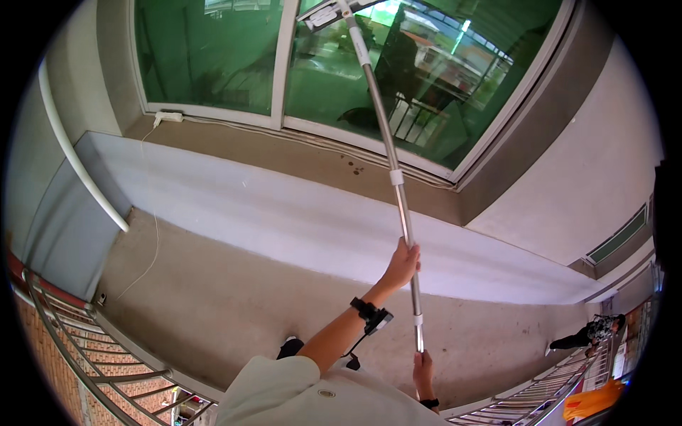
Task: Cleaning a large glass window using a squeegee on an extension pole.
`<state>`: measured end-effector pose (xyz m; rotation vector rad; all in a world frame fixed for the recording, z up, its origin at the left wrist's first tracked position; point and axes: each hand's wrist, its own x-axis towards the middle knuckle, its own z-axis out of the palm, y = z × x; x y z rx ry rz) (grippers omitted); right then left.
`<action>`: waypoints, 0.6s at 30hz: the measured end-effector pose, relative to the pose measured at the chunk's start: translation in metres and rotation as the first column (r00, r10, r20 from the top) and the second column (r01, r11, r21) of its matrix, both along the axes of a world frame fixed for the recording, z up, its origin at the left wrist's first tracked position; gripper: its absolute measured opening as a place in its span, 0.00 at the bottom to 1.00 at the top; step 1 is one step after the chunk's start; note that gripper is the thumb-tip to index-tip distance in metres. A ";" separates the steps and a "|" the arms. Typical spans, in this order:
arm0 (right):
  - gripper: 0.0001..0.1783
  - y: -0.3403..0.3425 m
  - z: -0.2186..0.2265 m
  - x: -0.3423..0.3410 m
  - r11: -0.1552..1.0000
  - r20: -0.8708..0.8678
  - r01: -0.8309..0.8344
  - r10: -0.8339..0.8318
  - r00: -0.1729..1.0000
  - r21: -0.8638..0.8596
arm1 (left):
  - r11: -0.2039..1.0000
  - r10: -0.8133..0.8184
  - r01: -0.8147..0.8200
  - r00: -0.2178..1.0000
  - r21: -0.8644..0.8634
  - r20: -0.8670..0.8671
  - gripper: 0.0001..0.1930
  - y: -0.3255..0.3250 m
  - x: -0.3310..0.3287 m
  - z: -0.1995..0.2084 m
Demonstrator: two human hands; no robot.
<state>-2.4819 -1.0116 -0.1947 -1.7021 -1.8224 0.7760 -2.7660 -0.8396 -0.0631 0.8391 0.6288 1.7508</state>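
Observation:
A long silver telescopic pole [384,117] runs from low in front of me up to the window, with white collars along it. My left hand [402,265] is closed around its middle, below the upper collar. Lower down, my right hand [423,370] wraps the pole near its bottom end. At the top sits a window squeegee head [323,15], grey and white, partly cut off by the picture's upper edge. It lies over the green-tinted window [213,60], beside the white frame bar; whether it touches the glass I cannot tell. A strapped black device [371,314] is on my left wrist.
A white power strip [168,116] with a trailing cable lies on the sill. A white pipe [71,153] stands at left. Metal railings [92,369] border the concrete walkway [234,312]. At far right are another person [600,331] and an orange cloth-like item [593,401].

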 end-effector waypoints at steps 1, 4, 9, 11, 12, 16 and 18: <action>0.13 0.002 -0.012 0.009 0.995 -0.051 -0.088 0.085 0.995 -0.049 | 0.992 0.066 -0.077 0.992 -0.100 -0.107 0.07 -0.001 0.002 -0.005; 0.13 -0.013 -0.025 0.003 0.943 -0.185 -0.178 0.129 0.974 -0.283 | 0.944 0.161 -0.235 0.940 -0.230 -0.299 0.10 -0.022 -0.006 -0.019; 0.14 -0.021 -0.048 -0.004 0.902 -0.165 -0.233 0.184 0.969 -0.362 | 0.928 0.126 -0.208 0.956 -0.309 -0.263 0.10 -0.040 -0.020 -0.056; 0.17 -0.031 -0.059 -0.005 0.906 -0.085 -0.201 0.182 0.980 -0.372 | 0.928 0.099 -0.172 0.969 -0.331 -0.227 0.10 -0.044 -0.023 -0.065; 0.17 -0.034 -0.063 -0.008 0.901 -0.091 -0.207 0.186 0.978 -0.381 | 0.928 0.096 -0.163 0.974 -0.334 -0.207 0.10 -0.046 -0.025 -0.069; 0.17 -0.042 -0.078 -0.013 0.854 -0.129 -0.186 0.140 0.982 -0.485 | 0.938 0.081 -0.123 0.987 -0.324 -0.141 0.09 -0.052 -0.030 -0.085; 0.16 -0.043 -0.087 -0.009 0.836 -0.113 -0.204 0.169 0.979 -0.510 | 0.938 0.085 -0.124 0.988 -0.324 -0.132 0.09 -0.053 -0.025 -0.099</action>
